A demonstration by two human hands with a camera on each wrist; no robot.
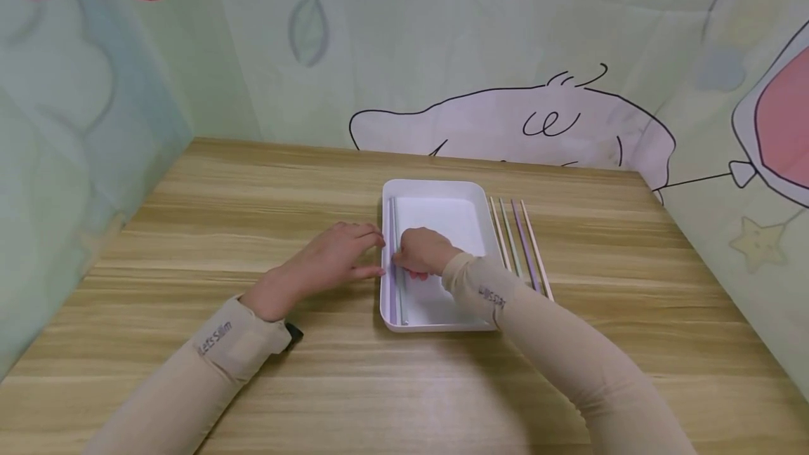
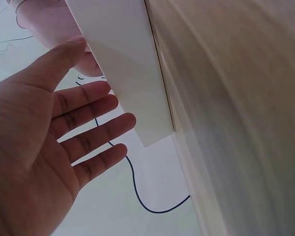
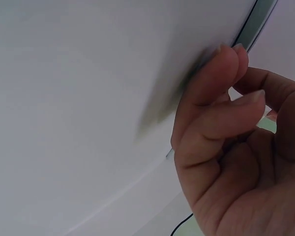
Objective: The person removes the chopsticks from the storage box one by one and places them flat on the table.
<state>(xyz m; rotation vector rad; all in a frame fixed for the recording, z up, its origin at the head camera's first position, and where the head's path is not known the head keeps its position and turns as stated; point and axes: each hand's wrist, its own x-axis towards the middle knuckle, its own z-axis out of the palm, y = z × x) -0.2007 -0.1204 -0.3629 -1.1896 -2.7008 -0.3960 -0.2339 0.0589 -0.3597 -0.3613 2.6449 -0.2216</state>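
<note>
A white tray lies on the table, with a purple chopstick along its left wall. Right beside that one is a pale green chopstick, also lengthwise in the tray. My right hand reaches in and pinches the green chopstick near its middle; the right wrist view shows the fingers curled over it. Outside the tray's left wall, my left hand is held with fingers apart and relaxed. In the left wrist view its fingertips are right at the wall's edge, the palm bare.
To the tray's right lie several more chopsticks side by side: a pink one, a green one, a purple one and another pink one. My right forearm crosses the tray's near right corner. A printed cloth hangs behind the wooden table.
</note>
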